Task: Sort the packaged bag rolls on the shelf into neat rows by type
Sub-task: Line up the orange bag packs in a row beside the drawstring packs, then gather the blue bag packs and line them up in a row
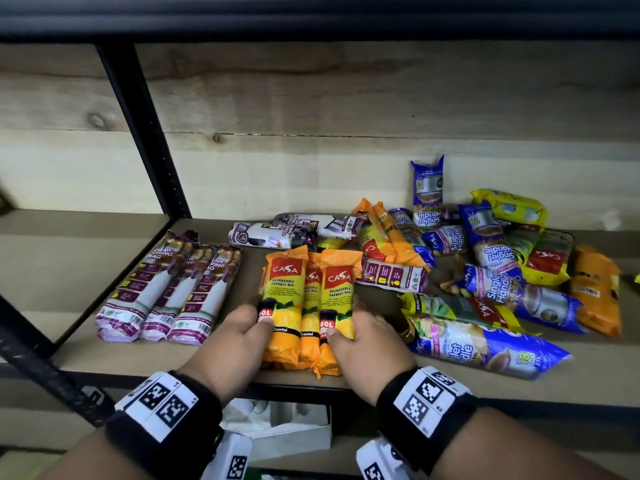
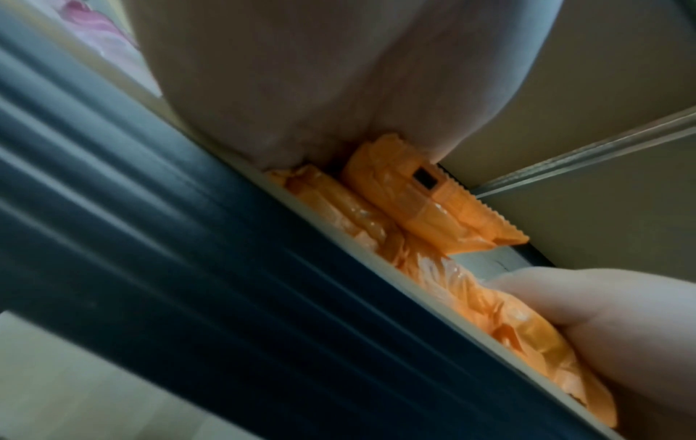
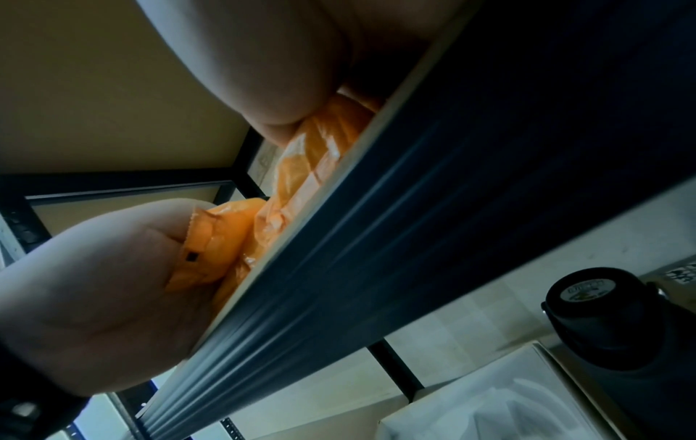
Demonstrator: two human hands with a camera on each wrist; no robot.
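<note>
Three purple draw string bag rolls lie in a row at the shelf front. The left hand and right hand clasp three orange Casa garbage bag rolls between them. Mixed rolls lie heaped rightward.

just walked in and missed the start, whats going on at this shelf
A person is sorting packaged bag rolls on the shelf. The left hand and right hand grip a group of orange rolls from either side. Three purple drawstring rolls already lie in a row at left; a mixed pile waits at right.
</note>
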